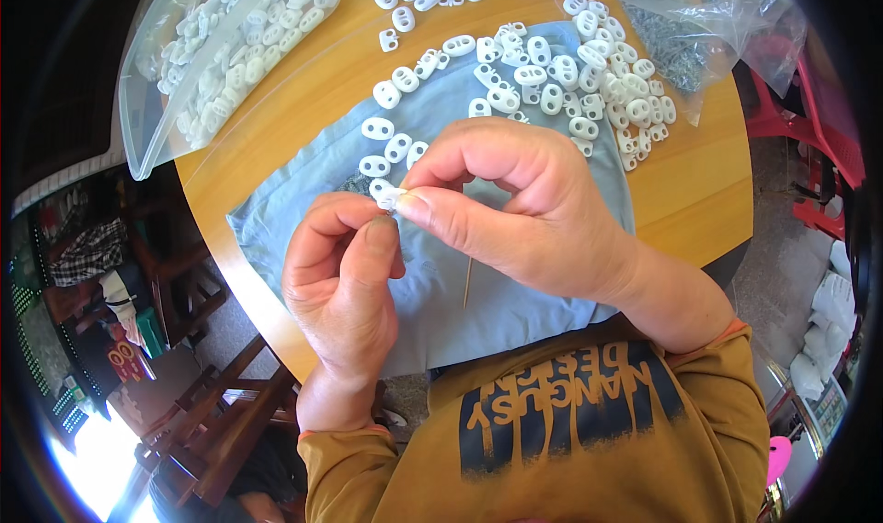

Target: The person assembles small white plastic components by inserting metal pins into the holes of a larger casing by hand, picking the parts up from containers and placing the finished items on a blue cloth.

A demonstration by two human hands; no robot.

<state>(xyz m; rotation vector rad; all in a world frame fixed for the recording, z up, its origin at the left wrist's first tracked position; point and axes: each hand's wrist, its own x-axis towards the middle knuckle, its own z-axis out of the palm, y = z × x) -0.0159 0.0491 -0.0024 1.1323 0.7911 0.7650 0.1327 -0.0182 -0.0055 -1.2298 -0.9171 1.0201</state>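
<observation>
Fingertips of both hands meet at a small white two-holed cord lock (384,193), over a grey-blue cloth (441,325). My right hand (533,210) pinches it between thumb and forefinger from the right. From below left, my left hand (340,270) closes thumb and forefinger on its lower edge; the fingers partly hide the piece. A thin wooden stick (467,284) shows below my right hand; its upper end is hidden, and I cannot tell whether it is held. Beside the hands, a small dark grey heap (356,183) lies on the cloth. Loose white cord locks (398,148) curve beyond.
Many more cord locks (635,100) pile up at the cloth's far right. A clear plastic bin (147,146) full of white pieces stands far left on the wooden table (685,187). A clear bag (676,40) of small grey metal pieces lies far right. Red plastic chairs (819,127) stand beyond.
</observation>
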